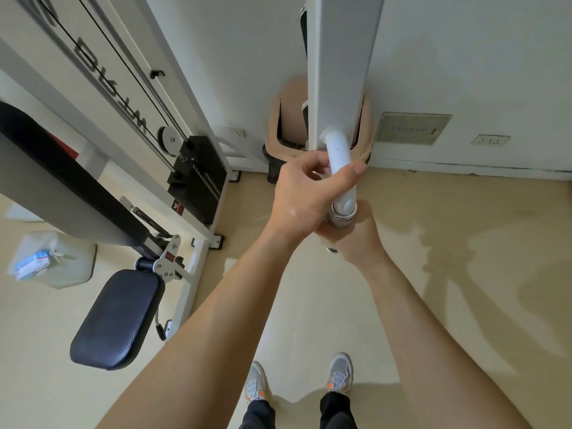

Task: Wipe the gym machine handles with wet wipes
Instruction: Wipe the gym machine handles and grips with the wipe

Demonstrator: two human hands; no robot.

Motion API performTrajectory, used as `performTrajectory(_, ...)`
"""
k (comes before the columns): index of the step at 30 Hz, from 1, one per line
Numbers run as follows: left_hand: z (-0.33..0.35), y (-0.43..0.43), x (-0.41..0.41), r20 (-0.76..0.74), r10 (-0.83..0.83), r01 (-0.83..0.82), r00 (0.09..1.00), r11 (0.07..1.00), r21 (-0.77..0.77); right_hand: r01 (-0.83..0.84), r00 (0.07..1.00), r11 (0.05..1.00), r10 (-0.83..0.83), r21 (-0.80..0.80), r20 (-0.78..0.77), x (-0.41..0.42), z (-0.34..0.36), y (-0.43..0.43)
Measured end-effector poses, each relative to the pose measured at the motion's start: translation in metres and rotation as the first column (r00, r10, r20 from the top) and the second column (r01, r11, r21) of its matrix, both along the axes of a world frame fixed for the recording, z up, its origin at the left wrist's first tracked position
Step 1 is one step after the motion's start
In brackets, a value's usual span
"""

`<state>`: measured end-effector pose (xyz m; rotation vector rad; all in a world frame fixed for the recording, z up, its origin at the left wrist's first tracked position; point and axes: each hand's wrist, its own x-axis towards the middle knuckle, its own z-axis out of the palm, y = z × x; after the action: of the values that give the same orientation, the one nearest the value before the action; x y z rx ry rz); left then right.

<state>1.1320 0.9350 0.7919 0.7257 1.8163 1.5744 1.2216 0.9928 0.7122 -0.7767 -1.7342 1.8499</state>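
Note:
A white tube handle (340, 156) juts out from a white upright post (340, 66) of the gym machine and ends in a silver collar (342, 215). My left hand (305, 196) grips the tube just above the collar, fingers and thumb curled round it. A bit of white shows between its fingers; I cannot tell whether it is a wipe. My right hand (360, 238) holds the handle's lower part below the collar, mostly hidden behind the left hand. A pack of wet wipes (31, 264) lies on a translucent container at the far left.
The machine's weight stack (198, 178), cables and black padded seat (116, 317) fill the left side. A tan bin (275, 131) stands against the wall behind the post. Wall sockets (490, 140) sit low at the right. My shoes (340, 373) stand on beige floor.

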Motion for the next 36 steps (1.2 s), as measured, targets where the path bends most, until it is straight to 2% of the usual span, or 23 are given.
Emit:
performTrajectory(2,-0.001,0.0,-0.001,-0.007,-0.001,0.001,1.0,1.0,-0.001,-0.008,0.998,1.0,0.007,0.018,0.064,-0.002,-0.014,0.002)
performTrajectory(7,-0.003,-0.001,-0.003,-0.013,-0.014,0.014,1.0,1.0,-0.003,-0.038,0.943,0.999,0.027,0.027,0.332,0.006,-0.055,-0.001)
performTrajectory(9,-0.002,0.001,-0.001,-0.013,-0.014,0.014,1.0,1.0,-0.011,0.056,0.954,0.998,-0.062,0.029,0.292,0.005,-0.048,-0.006)
performTrajectory(11,-0.002,0.002,0.001,-0.007,-0.01,0.01,1.0,1.0,-0.006,0.146,0.973,0.987,-0.155,0.065,0.169,0.004,-0.026,-0.008)
performTrajectory(14,-0.002,0.006,0.006,0.01,-0.003,0.003,1.0,1.0,0.006,0.18,0.984,0.98,-0.18,0.089,-0.009,0.002,0.013,-0.004)
performTrajectory(17,-0.002,0.009,0.006,0.015,-0.014,0.014,1.0,1.0,0.011,0.211,0.977,0.973,-0.209,0.097,-0.032,0.003,0.006,0.001)
performTrajectory(18,-0.003,0.01,0.006,0.007,-0.016,0.016,1.0,1.0,0.014,0.222,0.975,0.97,-0.224,0.104,0.009,0.004,-0.008,0.002)
performTrajectory(20,-0.005,0.01,0.006,-0.003,-0.021,0.021,1.0,1.0,0.018,0.197,0.953,0.972,-0.22,0.128,0.21,0.009,-0.044,0.001)
performTrajectory(21,-0.006,0.011,0.007,-0.002,-0.019,0.019,1.0,1.0,0.024,0.191,0.933,0.977,-0.212,0.097,0.29,0.011,-0.059,-0.001)
performTrajectory(23,-0.007,0.011,0.007,0.003,-0.005,0.005,1.0,0.999,0.037,0.218,0.917,0.976,-0.206,0.002,0.343,0.014,-0.077,-0.004)
performTrajectory(25,-0.007,0.012,0.008,-0.002,0.005,-0.005,1.0,0.999,0.05,0.246,0.916,0.969,-0.223,-0.027,0.334,0.013,-0.077,-0.007)
performTrajectory(27,-0.007,0.01,0.008,0.004,0.008,-0.008,1.0,0.998,0.063,0.231,0.927,0.973,-0.227,0.025,0.299,0.012,-0.061,-0.009)
performTrajectory(31,-0.009,0.011,0.01,0.031,0.012,-0.014,0.999,0.998,0.065,0.236,0.972,0.966,-0.235,0.11,-0.019,0.004,0.005,-0.006)
performTrajectory(33,-0.009,0.012,0.009,0.044,0.01,-0.013,0.999,0.998,0.067,0.211,0.974,0.973,-0.201,0.094,-0.105,0.0,0.018,-0.002)
performTrajectory(35,-0.009,0.012,0.008,0.027,0.011,-0.013,1.0,0.997,0.075,0.24,0.969,0.968,-0.234,0.077,-0.073,0.0,0.002,-0.002)
performTrajectory(36,-0.01,0.011,0.007,0.014,0.013,-0.014,1.0,0.997,0.078,0.255,0.967,0.965,-0.256,0.067,0.001,0.001,-0.015,-0.004)
